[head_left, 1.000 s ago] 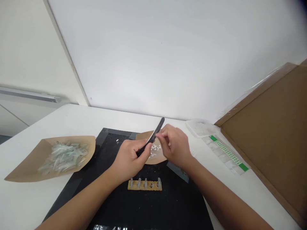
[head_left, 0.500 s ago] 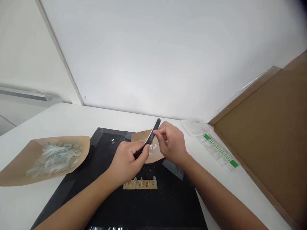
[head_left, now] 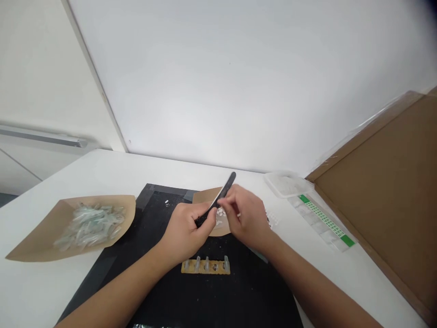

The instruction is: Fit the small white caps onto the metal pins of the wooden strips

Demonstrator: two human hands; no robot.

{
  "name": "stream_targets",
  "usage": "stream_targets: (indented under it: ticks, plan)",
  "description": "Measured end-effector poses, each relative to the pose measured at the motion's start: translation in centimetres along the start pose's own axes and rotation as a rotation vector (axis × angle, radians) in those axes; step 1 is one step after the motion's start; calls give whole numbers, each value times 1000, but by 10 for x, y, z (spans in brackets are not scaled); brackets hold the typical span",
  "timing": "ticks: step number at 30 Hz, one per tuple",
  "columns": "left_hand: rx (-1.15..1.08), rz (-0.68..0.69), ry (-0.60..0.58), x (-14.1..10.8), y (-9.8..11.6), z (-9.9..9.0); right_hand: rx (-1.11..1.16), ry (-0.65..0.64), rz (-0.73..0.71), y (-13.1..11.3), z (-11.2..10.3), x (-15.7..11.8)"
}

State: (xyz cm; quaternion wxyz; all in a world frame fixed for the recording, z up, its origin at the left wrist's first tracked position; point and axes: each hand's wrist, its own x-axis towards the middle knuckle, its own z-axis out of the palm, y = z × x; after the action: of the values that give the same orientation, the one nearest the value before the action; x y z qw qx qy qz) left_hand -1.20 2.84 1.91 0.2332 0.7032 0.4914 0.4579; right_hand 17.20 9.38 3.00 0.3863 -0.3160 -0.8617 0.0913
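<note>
My left hand point(head_left: 189, 228) is closed around the lower end of a black, slightly curved nail file point(head_left: 226, 187) with a pale edge, which points up and to the right. My right hand point(head_left: 249, 216) is pinched at the file's side, its fingertips against or very near it; whatever they hold is too small to make out. Behind the hands lies a brown paper point(head_left: 205, 196) with small white pieces point(head_left: 221, 212) on it, partly hidden. Below them a tan strip point(head_left: 205, 268) carries several upright clear plastic pieces.
A black mat point(head_left: 164, 291) covers the middle of the white table point(head_left: 44, 273). To the left, another brown paper point(head_left: 30, 243) holds a heap of clear plastic pieces point(head_left: 95, 223). A clear tray point(head_left: 285, 184), a green-and-white labelled case point(head_left: 326, 221) and a cardboard box point(head_left: 382, 182) stand right.
The view has shifted, so everything appears slightly farther right. My right fingertips sit a little lower along the nail file. White pieces now show to the right of my right hand.
</note>
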Motion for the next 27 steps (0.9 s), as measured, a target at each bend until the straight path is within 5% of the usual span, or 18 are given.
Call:
stream_targets:
  ticks: [6, 10, 16, 20, 27]
  plan:
    - [-27, -9, -21, 0, 4, -4, 45, 3, 11, 1, -4, 4]
    - [-57, -6, -4, 0, 8, -6, 28, 117, 47, -2, -5, 6]
    - [-31, 9, -8, 0, 7, -3, 25, 37, 5, 0, -5, 6]
    - [89, 47, 26, -1, 5, 1, -53, 121, 23, 4, 0, 5]
    - [342, 166, 97, -5, 6, 5, -46, 50, 18, 6, -6, 7]
